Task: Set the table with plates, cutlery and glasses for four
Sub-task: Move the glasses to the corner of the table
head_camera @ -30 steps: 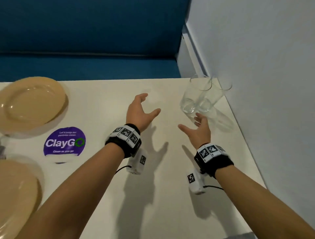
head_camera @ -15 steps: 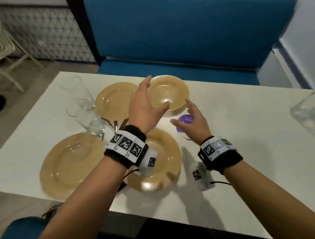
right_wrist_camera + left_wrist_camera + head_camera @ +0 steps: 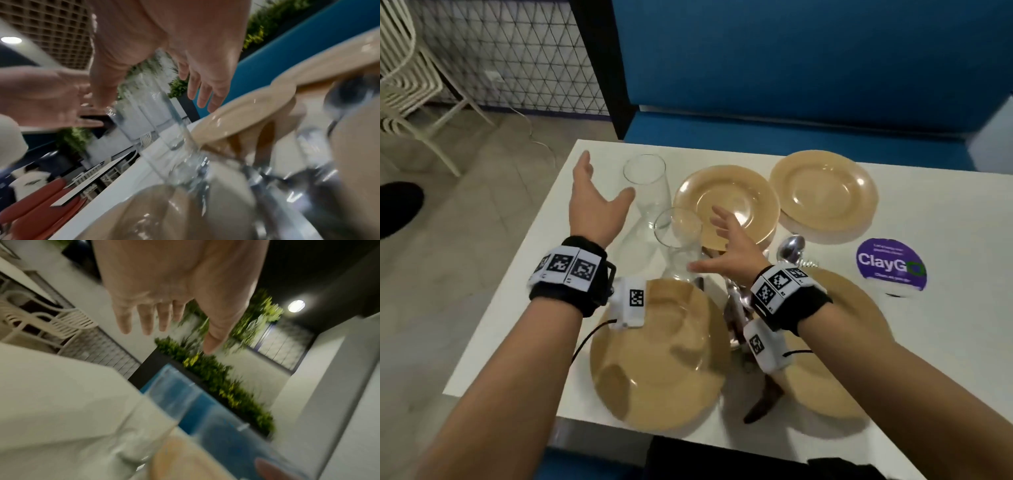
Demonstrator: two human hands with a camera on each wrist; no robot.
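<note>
Two clear glasses stand at the table's left: the far glass [image 3: 645, 186] and the near glass [image 3: 681, 245]. My left hand [image 3: 599, 202] is spread open just left of the far glass, touching nothing; the left wrist view shows its fingers [image 3: 144, 318] straight. My right hand [image 3: 726, 246] is spread open at the near glass's right side, thumb in front of it, holding nothing. Several tan plates lie around: a near left plate [image 3: 657, 356], a near right plate [image 3: 839, 346], a far middle plate [image 3: 726, 202] and a far right plate [image 3: 823, 195]. Cutlery [image 3: 736, 308] lies between the near plates, with a spoon [image 3: 791, 248].
A purple ClayGo sticker [image 3: 890, 269] is on the white table [image 3: 945, 342] at the right. A blue bench [image 3: 791, 137] runs behind the table. The table's left edge drops to the floor, where a white chair [image 3: 404, 85] stands.
The view has swung left from the table's right corner to its left side. Both open hands have travelled with it, from the right-hand pair of glasses to the two glasses here.
</note>
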